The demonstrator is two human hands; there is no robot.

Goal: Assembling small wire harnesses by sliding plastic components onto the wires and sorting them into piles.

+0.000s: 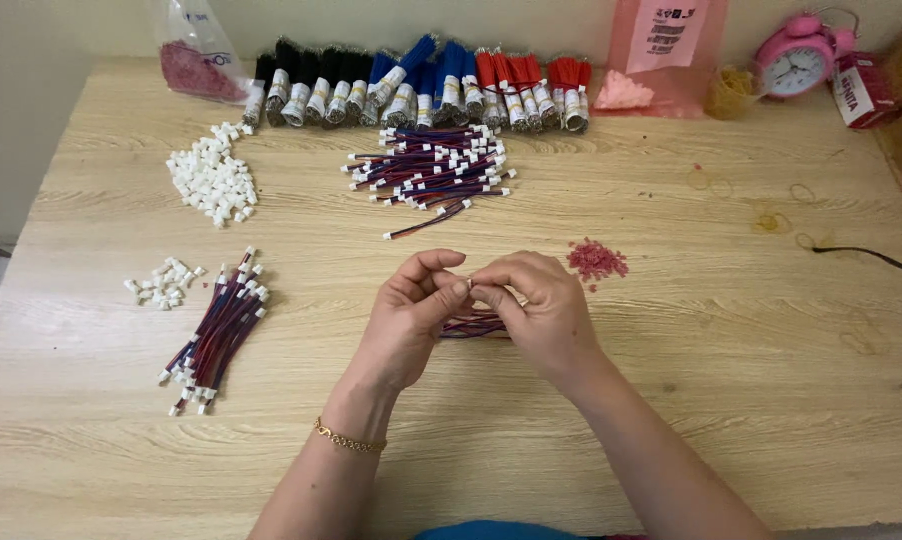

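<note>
Head view: a small bundle of red, blue and black wires (474, 324) is held just above the middle of the wooden counter (731, 330), between the two hands. The left hand (411, 318) and the right hand (538, 308) are brought together, fingertips touching; each grip is pressed shut on the bundle's upper end, where a tiny white piece is pinched. The loose wire ends are seen hanging below the palms.

At the counter's far edge, a clear plastic bag (197, 48) with red contents is leaned at the left. A pink translucent bag (661, 52) bearing a pale printed label is propped at the right, beside a pink alarm clock (797, 58) and a red-and-white box (862, 90).
</note>
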